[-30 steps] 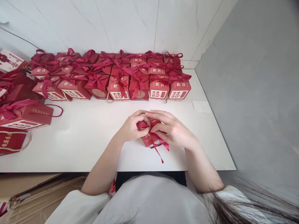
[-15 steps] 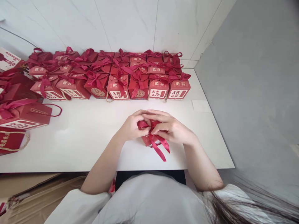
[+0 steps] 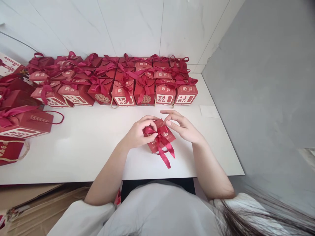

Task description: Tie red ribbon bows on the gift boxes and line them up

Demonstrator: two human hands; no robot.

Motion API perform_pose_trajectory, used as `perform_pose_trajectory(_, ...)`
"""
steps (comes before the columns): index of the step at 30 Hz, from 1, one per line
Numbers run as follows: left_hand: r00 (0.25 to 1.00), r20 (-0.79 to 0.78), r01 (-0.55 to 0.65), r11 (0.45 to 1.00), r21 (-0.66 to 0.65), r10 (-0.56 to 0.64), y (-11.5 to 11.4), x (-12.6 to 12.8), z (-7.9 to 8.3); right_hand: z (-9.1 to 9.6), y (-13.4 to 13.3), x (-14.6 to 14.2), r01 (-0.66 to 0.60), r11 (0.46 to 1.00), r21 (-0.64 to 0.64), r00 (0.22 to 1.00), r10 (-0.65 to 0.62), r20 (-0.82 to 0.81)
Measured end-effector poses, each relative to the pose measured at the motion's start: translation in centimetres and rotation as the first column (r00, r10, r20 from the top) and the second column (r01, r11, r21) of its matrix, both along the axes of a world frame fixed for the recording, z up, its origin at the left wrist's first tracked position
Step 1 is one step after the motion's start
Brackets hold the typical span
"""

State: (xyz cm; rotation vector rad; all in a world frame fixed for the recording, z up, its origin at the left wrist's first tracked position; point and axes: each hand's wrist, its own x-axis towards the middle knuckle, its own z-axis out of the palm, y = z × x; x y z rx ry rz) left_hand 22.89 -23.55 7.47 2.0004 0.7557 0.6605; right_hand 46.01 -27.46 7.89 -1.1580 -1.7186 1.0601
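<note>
A small red gift box (image 3: 169,136) with pale printed characters stands on the white table in front of me. Across its top lies a shiny red ribbon (image 3: 162,141) tied in a bow, its two tails hanging toward me. My left hand (image 3: 141,132) pinches the bow near its knot between thumb and index finger, the other fingers behind the box's left side. At the box's upper right is my right hand (image 3: 183,126), fingers apart and slightly bent. Its thumb and fingertips hover close to the right loop; whether they touch it I cannot tell.
Rows of ribboned red gift boxes (image 3: 123,95) stand along the tiled wall. Larger red boxes (image 3: 31,123) with cord handles are at the left. A white paper slip (image 3: 209,111) lies on the white table (image 3: 93,147) at right. Below the left edge is cardboard (image 3: 36,209).
My right hand has lifted off the bow and moved up and right, its fingers spreading. The box's top and right loop now show more. My left hand keeps its pinch at the knot.
</note>
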Motion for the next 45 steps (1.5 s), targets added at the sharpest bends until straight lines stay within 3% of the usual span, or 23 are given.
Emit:
perform_pose_trajectory(6, 0.991, 0.125, 0.069, 0.99, -0.12, -0.054, 0.5, -1.1, 0.3, -0.6, 0.3, -0.3, -0.068, 0.995, -0.077, 0.989, 0.057, -0.137)
perform_pose_trajectory(11, 0.994, 0.107, -0.026, 0.994, -0.108, 0.038, 0.2, -0.3, -0.2, -1.2, 0.6, -1.0, -0.075, 0.985, -0.155, 0.958, 0.028, -0.286)
perform_pose_trajectory(18, 1.0, 0.001, -0.022, 0.998, -0.053, 0.022, -0.6, 1.1, -0.4, -2.7, 1.1, -2.6, -0.187, 0.912, -0.364, 0.787, -0.083, -0.611)
perform_pose_trajectory(21, 1.0, -0.002, -0.002, 0.998, -0.056, 0.002, -0.4, 0.8, -0.3, -2.9, 1.2, -3.1, -0.199, 0.873, -0.446, 0.739, -0.165, -0.653)
perform_pose_trajectory(23, 1.0, 0.014, 0.015, 0.998, -0.062, -0.014, -0.3, 0.6, -0.3, -2.7, 1.2, -2.9, -0.156, 0.883, -0.443, 0.73, -0.199, -0.654)
perform_pose_trajectory(26, 0.997, 0.06, 0.047, 0.995, -0.092, -0.042, -0.1, 0.3, -0.4, -2.3, 1.3, -2.1, -0.046, 0.93, -0.364, 0.762, -0.203, -0.615)
perform_pose_trajectory(30, 0.988, 0.127, 0.106, 0.98, -0.17, -0.085, 0.2, -0.3, -0.3, -1.8, 1.2, -1.0, 0.059, 0.96, -0.273, 0.877, -0.181, -0.445)
perform_pose_trajectory(35, 0.989, 0.14, 0.071, 0.988, -0.141, -0.051, 0.8, -1.3, 0.1, -1.5, 0.9, -0.4, -0.054, 0.974, -0.219, 0.954, -0.015, -0.301)
perform_pose_trajectory(39, 0.998, 0.054, 0.034, 0.995, -0.09, -0.029, 1.0, -1.7, 0.3, -1.1, 0.7, -0.2, -0.187, 0.966, -0.18, 0.945, 0.127, -0.301)
perform_pose_trajectory(45, 0.989, 0.124, -0.057, 0.988, -0.146, 0.076, 1.6, -1.9, -0.5, -1.4, 0.7, -0.5, -0.139, 0.972, -0.191, 0.916, 0.053, -0.398)
